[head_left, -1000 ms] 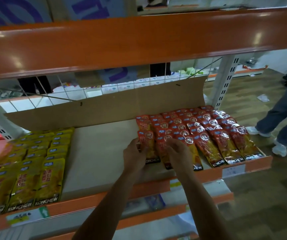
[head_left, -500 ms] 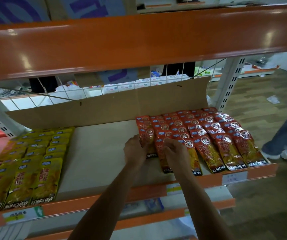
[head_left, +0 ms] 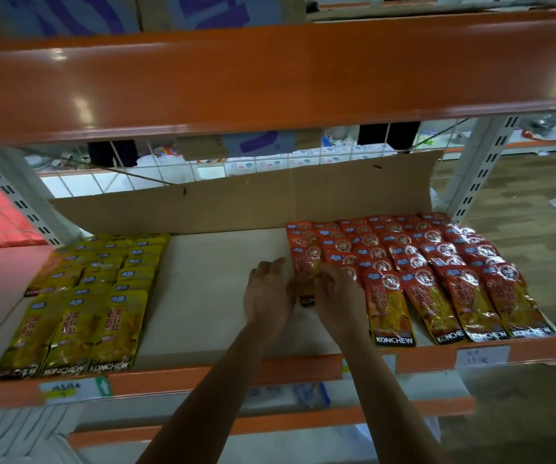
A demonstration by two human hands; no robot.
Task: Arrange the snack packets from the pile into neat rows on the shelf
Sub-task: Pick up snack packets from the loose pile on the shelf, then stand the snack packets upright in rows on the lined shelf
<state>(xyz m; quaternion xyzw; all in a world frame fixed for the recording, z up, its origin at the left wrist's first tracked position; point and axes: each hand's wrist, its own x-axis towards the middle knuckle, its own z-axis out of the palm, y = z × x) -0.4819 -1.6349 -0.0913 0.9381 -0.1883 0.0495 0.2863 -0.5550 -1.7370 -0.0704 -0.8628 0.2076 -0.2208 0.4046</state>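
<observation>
Both hands are at the left end of the red rows (head_left: 437, 272), on the shelf (head_left: 203, 313). The packet (head_left: 306, 289) being placed lies between them, at the front of the leftmost red column, its lower edge well short of the shelf lip. The left hand (head_left: 270, 293) is loosely cupped with relaxed fingers beside the packet's left edge and grips nothing. The right hand (head_left: 340, 296) has its fingers (head_left: 325, 274) curled over the packet's upper half and seems to pinch it, though its thumb is hidden, so the grip is my reading.

The step looks like seating this packet in line with its neighbours. To do it well:

- Use the left hand as a straight fence along the outer edge while the right slides the packet.
- Draw it forward until its printed foot sits level with the other front packets.
- Keep its top tucked over the packet behind, matching the overlap of the other columns.
- Press flat before letting go, since the film looks slippery and may skate.

The yellow rows (head_left: 79, 313) lie well apart on the left, with bare shelf between the two blocks.
</observation>
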